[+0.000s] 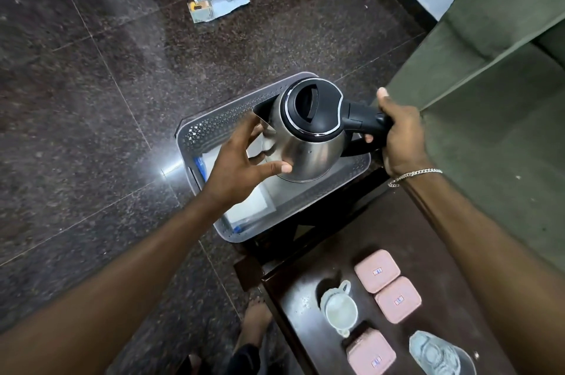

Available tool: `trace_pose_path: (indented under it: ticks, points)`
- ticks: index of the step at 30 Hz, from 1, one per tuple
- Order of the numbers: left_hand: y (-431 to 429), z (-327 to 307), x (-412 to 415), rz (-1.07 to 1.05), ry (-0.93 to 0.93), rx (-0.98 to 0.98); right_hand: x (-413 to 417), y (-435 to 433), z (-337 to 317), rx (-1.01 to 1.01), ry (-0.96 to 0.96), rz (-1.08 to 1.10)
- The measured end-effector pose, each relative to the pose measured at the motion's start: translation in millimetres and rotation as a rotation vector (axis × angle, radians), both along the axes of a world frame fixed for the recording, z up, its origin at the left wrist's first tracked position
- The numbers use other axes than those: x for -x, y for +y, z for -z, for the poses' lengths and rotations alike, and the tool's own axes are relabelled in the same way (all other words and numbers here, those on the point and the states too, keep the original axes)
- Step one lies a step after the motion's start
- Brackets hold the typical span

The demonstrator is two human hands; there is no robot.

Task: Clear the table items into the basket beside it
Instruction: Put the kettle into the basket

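**Kettle held over the basket**

The right hand [397, 139] has its fingers wrapped tight round the black plastic handle of the kettle [305, 133]. The left hand [241, 160] is spread wide, fingertips resting on the smooth, rounded steel side just below the spout. The kettle sits upright above the grey perforated basket [214, 127], which stands on the dark speckled floor with papers flat inside. Its far side meets open floor; its near corner is just beside the dark wooden surface [305, 313], where three pink square boxes [377, 271], a pale cup [339, 310] and a clear glass [434, 353] remain.
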State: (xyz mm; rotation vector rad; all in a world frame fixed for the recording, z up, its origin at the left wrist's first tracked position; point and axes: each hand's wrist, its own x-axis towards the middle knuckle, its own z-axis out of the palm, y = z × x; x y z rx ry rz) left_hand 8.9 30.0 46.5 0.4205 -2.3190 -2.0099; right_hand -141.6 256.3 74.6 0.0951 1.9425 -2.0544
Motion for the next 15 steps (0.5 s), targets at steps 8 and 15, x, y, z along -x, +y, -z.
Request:
trace_pose_path:
  ticks: [8, 15]
  points:
    - [2.0, 19.5, 5.2, -0.008, -0.019, -0.009, 4.9, 1.4, 16.3, -0.034, -0.034, 0.027]
    - [-2.1, 25.7, 7.5, 0.021, -0.026, -0.011, 7.6, 3.4, 17.9, -0.088, -0.020, 0.010]
